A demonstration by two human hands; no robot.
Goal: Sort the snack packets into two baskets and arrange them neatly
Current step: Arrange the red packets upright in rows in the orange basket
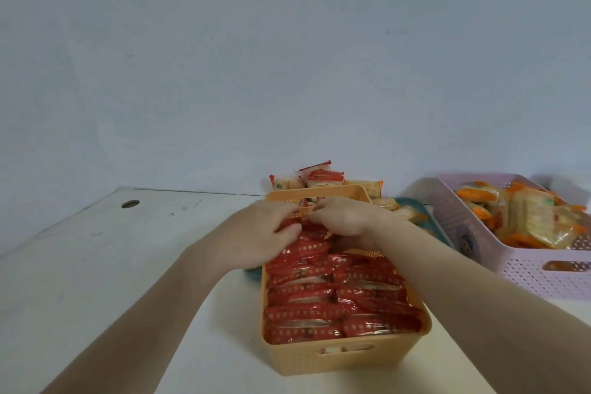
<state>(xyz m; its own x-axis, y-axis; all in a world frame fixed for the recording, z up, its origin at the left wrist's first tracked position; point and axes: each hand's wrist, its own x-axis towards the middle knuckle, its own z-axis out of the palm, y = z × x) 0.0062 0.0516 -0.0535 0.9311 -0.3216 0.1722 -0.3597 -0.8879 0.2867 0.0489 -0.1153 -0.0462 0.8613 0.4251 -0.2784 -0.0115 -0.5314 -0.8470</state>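
Snack packets [332, 297] in glossy red foil stand packed edgewise in two rows inside a perforated orange plastic basket [345, 358] on the white desk [105, 265]. Both hands work its far end: left hand [265, 233] pressed flat on the wrappers, right hand [342, 217] with fingers pinched on a packet's crimped edge. A lilac lattice basket [473, 233] holds orange-trimmed packets [524, 217].
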